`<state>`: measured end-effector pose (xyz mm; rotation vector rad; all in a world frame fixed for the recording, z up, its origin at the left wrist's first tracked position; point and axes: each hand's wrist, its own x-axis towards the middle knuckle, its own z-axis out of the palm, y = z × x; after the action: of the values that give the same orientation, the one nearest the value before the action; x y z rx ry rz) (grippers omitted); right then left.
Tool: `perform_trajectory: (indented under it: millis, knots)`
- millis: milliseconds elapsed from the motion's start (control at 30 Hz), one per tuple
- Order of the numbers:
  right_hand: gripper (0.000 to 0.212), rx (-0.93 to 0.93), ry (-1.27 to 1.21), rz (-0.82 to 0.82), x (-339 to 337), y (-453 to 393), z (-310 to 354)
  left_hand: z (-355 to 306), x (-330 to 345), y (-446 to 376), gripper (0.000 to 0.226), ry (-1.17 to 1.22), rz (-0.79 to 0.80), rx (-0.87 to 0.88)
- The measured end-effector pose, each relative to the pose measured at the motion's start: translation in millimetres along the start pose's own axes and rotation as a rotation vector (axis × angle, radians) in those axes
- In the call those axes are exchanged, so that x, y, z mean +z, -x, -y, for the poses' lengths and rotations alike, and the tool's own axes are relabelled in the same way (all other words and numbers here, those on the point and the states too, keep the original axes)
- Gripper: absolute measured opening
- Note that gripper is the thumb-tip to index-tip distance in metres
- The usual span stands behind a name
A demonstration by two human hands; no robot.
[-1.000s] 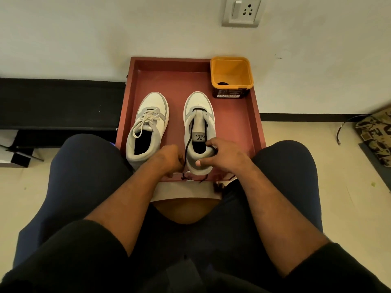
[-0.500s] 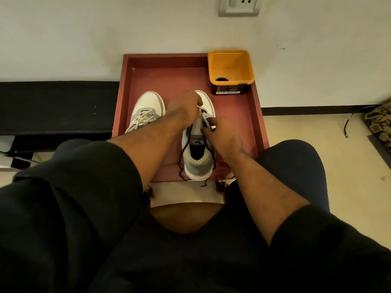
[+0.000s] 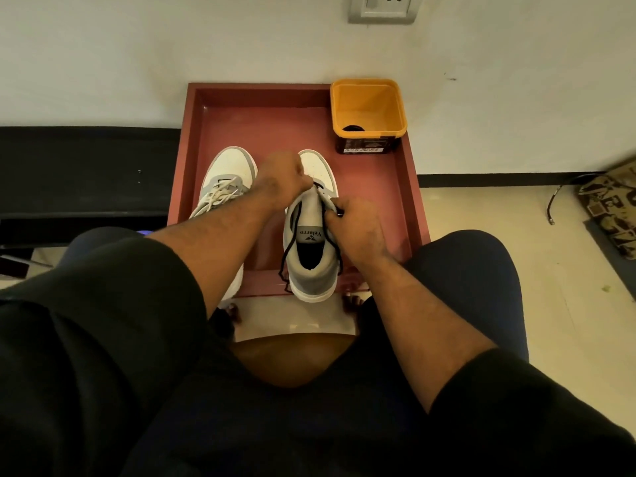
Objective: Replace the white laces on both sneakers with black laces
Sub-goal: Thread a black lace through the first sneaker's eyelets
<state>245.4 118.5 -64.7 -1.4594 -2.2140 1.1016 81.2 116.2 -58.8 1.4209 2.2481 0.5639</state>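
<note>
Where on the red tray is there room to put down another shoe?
The bare patch runs along the red tray's back wall, ahead of both toes and left of the orange tub. A slimmer strip lies right of the black-laced sneaker, below the tub. The near middle is crowded: the white-laced sneaker, left hand and right hand fill it.
</note>
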Motion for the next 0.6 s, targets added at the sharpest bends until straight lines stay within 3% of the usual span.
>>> perform_trajectory:
  millis: [100,233,300,467,600]
  knots:
    - [0.014,-0.022,0.017,0.024,-2.4,1.0,1.6,13.2,2.7,10.3,0.025,0.299,-0.056,-0.169]
    - [0.04,-0.154,0.063,0.031,-4.4,5.1,3.3,21.7,0.6,19.3,0.018,0.547,-0.053,-0.266]
    - [0.028,-0.216,0.182,-0.025,-2.1,8.4,5.5,21.1,-2.6,32.4,0.016,0.629,-0.075,-0.297]
    - [0.032,-0.121,0.421,0.061,17.5,15.5,9.4,17.8,5.4,86.3,0.037,0.671,-0.038,-0.348]
    - [0.03,0.064,0.233,0.158,31.6,18.6,22.8,16.8,8.6,91.3,0.038,0.574,-0.1,-0.266]
